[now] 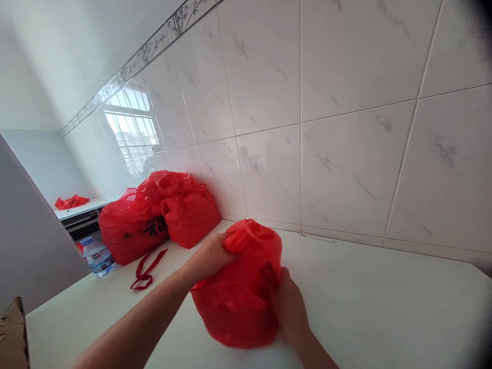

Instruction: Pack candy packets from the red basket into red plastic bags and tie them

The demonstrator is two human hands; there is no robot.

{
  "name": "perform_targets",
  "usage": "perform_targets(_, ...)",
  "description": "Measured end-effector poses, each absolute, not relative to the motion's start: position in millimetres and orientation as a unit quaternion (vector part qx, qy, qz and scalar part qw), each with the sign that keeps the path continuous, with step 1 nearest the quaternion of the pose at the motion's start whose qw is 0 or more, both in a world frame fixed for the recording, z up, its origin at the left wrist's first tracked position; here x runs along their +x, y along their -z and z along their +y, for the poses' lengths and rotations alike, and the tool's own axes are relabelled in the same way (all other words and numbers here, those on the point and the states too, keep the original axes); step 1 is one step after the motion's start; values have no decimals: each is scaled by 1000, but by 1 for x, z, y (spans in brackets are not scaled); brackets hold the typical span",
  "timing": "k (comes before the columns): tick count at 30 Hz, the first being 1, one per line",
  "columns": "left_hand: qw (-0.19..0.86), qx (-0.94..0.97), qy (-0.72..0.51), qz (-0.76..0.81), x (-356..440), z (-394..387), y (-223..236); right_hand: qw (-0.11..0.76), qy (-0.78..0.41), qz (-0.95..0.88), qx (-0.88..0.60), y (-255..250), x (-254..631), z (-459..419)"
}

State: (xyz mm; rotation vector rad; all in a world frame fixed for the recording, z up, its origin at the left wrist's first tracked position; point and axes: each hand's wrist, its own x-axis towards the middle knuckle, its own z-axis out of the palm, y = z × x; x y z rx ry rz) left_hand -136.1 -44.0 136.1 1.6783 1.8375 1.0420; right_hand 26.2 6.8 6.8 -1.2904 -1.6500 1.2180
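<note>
A full red plastic bag (234,302) stands on the white countertop in front of me, its top bunched up. My left hand (213,253) grips the bag's upper left side, fingers closed into the plastic and partly hidden by it. Against the bag's right side is my right hand (290,302), its fingers curled into the plastic near a dark red fold; the fingertips are hidden. What lies inside the bag cannot be made out.
Several filled red bags (192,215) lean against the tiled wall (265,169) at the back left. Beside them are a water bottle (97,256) and a dark red ribbon (148,271). A cardboard edge (14,333) shows at lower left. More red plastic (72,202) lies on a far surface.
</note>
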Motion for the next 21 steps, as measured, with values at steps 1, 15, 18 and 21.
perform_targets(1,211,608,-363,673,-145,-46,-141,338,-462,-637,-516,-4,28,13)
perform_targets(15,176,717,-186,648,-167,-69,-130,417,-448,-654,-445,-29,15,2)
perform_targets(18,187,712,-235,635,-173,-68,-139,413,-436,-663,-447,-26,14,11)
perform_targets(21,234,648,-309,655,-190,-66,-143,409,-424,-650,-479,-23,12,21)
